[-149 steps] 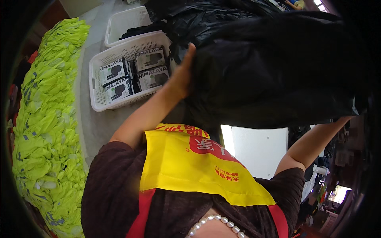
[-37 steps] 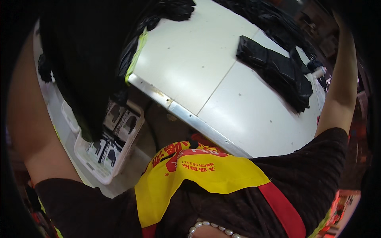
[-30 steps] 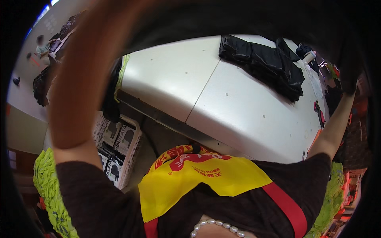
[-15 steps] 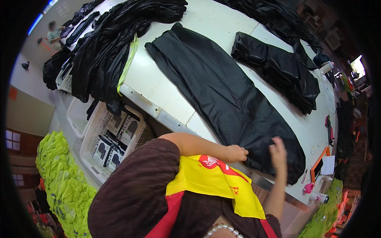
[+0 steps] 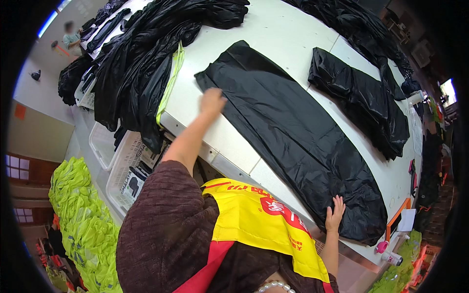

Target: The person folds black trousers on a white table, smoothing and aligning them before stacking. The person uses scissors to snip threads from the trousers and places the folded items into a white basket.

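A long black garment (image 5: 298, 141) lies spread flat across the white table (image 5: 288, 39), running from upper left to lower right. My left hand (image 5: 212, 101) rests on its upper left edge, fingers together and pressed down. At the garment's lower end my right hand (image 5: 335, 213) lies flat with its fingers spread. Neither hand grips anything.
A heap of black garments with a yellow-green trim (image 5: 151, 58) hangs over the table's left end. A folded black stack (image 5: 361, 97) lies at the right. White baskets (image 5: 128, 171) stand below the table, beside a pile of yellow-green cloth (image 5: 80, 219). A person (image 5: 72, 36) stands far off.
The black garment was held up over the camera, then thrown down and spread on the table. My left hand has since slid out along its near edge to the upper left end.
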Available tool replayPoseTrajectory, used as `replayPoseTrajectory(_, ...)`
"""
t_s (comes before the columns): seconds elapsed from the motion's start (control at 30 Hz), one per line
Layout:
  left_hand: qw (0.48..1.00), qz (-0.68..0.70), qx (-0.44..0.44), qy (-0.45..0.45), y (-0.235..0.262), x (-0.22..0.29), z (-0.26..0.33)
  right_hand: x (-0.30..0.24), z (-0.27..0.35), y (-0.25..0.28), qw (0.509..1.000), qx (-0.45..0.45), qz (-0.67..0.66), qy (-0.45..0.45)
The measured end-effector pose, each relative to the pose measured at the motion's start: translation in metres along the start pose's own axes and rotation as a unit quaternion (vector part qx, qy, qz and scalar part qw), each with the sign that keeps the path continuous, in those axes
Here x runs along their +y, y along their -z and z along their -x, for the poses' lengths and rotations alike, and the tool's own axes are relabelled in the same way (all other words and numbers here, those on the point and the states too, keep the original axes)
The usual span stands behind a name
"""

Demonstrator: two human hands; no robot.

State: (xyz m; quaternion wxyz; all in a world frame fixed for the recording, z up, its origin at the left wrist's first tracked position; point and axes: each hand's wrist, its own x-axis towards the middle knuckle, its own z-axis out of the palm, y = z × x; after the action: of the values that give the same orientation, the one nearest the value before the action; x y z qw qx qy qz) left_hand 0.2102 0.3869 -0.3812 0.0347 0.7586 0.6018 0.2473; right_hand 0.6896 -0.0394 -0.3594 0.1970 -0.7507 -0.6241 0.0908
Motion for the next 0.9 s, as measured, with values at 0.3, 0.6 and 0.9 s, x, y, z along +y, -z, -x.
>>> replayPoseTrajectory(0.3, 0.986, 0.002, -0.083, 0.146, 0.034, -0.070, -0.104, -0.066, -0.036, 0.020, 0.989, -0.110, 0.062, -0.074)
replayPoseTrajectory(0.6, 0.935, 0.154, -0.292, 0.130, 0.029, -0.086, -0.175, -0.078, -0.041, 0.001, 0.983, -0.100, 0.016, -0.153)
replayPoseTrajectory(0.9, 0.896, 0.387, -0.214, -0.033, 0.117, 0.010, -0.266, -0.073, -0.038, -0.013, 0.986, -0.091, 0.044, -0.136)
